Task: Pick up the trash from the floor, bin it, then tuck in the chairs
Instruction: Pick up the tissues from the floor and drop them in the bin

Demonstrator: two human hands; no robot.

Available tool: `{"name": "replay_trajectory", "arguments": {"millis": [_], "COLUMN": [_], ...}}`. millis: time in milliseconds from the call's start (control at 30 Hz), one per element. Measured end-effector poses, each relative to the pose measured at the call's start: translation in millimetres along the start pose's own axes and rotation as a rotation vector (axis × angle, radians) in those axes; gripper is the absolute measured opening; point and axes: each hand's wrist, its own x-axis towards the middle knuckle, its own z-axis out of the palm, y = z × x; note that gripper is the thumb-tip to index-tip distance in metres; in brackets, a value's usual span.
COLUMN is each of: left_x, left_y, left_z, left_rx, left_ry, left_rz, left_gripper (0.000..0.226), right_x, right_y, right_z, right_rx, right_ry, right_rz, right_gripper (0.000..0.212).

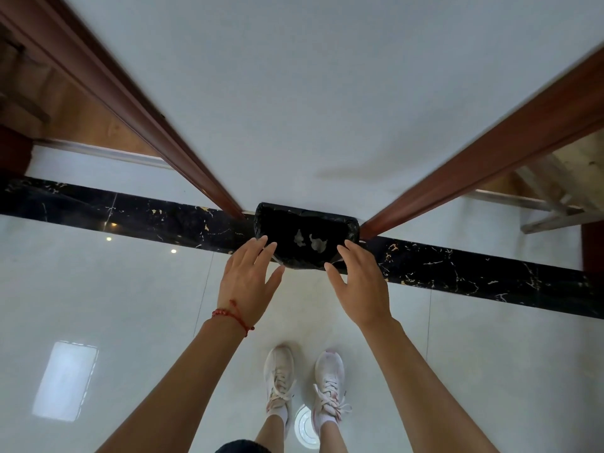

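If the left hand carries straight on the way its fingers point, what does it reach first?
Most likely the near left rim of the black-lined trash bin holding pale crumpled scraps. The left hand is open, fingertips overlapping the liner edge in the picture; actual contact is unclear from this single view.

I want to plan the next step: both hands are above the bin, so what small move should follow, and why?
Probably draw both hands back and turn toward the chairs: the left hand and right hand are open and hold nothing, and pale scraps already lie inside the black-lined bin.
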Motion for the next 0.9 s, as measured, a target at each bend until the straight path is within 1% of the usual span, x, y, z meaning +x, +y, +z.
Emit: {"name": "replay_trajectory", "arguments": {"millis": [167, 267, 367, 633, 800, 900], "left_x": [-11.4, -20.1, -29.7, -57.2, -74.6, -78.5], "left_y": [20.8, 37.2, 56.2, 104.8, 134.3, 148.5], "left_z": [-43.5, -71.2, -95.7, -155.2, -179.9, -193.4], "left_rx": [0.022, 0.002, -0.035, -0.011, -0.007, 0.012], "left_ry": [0.02, 0.046, 0.068, 0.075, 0.061, 0.085], "left_rz": [0.011, 0.007, 0.003, 0.014, 0.023, 0.049], "left_gripper": [0.046, 0.05, 0.05, 0.051, 0.052, 0.05], "right_x": [-20.0, -35.7, -51.1, -76.4, -89.9, -103.1], "right_y": [-16.6, -28.6, -42.4, -73.6, -80.6, -78.6], "right_z": [-43.6, -72.9, -102.7, -177.0, -211.4, -229.5], "right_rx": [-0.075, -0.09, -0.088, -0.094, -0.079, -0.089], "right_ry": [0.035, 0.061, 0.083, 0.147, 0.197, 0.219], "right_rz": [-0.06, -0.068, -0.08, -0.107, -0.112, -0.123], "right_gripper": [0.054, 0.053, 0.053, 0.055, 0.05, 0.052]}}
